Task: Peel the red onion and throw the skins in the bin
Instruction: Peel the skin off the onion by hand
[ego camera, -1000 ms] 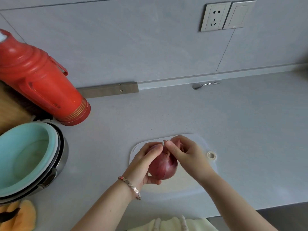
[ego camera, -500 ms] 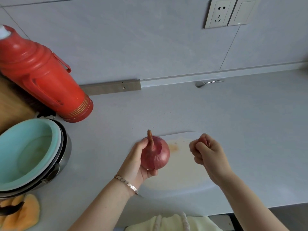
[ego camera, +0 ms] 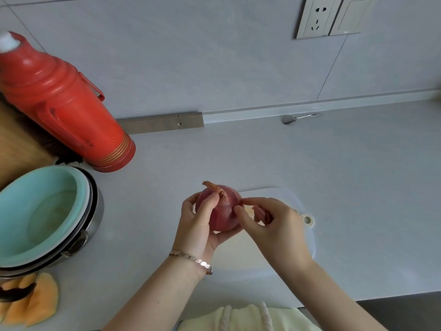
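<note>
A: Head view: where is the red onion (ego camera: 223,211)?

B: Above the near-left edge of a white cutting board (ego camera: 307,235) on the grey table (ego camera: 358,175), cupped in the left hand (ego camera: 199,225), whose fingers (ego camera: 210,204) curl closed around it, dry stem up.

A: And the right hand (ego camera: 274,225)?

B: Its thumb and forefinger tips touch the onion's right side, slightly parted; the other fingers fold over a scrap of skin (ego camera: 260,212).

A: Anything else?

B: A red thermos (ego camera: 59,103) and a teal bowl (ego camera: 40,213) stand far left.
</note>
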Motion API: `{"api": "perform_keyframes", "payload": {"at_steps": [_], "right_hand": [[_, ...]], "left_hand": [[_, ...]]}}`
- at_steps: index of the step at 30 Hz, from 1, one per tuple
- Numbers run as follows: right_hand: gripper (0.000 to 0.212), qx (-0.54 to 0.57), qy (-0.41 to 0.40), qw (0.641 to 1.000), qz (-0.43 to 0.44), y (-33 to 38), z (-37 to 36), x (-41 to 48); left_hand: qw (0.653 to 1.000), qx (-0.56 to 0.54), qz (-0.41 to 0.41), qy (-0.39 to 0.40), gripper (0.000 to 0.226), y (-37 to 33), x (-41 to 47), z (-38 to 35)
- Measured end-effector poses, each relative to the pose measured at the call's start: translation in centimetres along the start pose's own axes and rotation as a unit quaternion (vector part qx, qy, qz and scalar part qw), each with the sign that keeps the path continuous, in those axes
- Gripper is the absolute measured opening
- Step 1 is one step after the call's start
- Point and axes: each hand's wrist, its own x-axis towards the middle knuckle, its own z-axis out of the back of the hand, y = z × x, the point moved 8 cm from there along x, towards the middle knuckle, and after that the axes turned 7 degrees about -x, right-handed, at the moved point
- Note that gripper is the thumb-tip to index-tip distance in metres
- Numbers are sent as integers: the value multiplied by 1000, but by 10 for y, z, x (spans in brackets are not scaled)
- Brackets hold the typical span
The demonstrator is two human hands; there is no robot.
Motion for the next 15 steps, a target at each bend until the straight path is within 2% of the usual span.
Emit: {"api": "perform_keyframes", "payload": {"at_steps": [5,11,15], "right_hand": [[14,-19,9,1000,8,3,-6,0],[28,-2,7,999,-45,-11,-13,3],[29,44,23,997,-63,-14,-14,3]], "left_hand": [[994,24,-90,-49,24,-8,-8,1],[974,111,-191,-52,52,-16,-12,1],[971,118,-204,-43,56,-18,-10,3]]}}
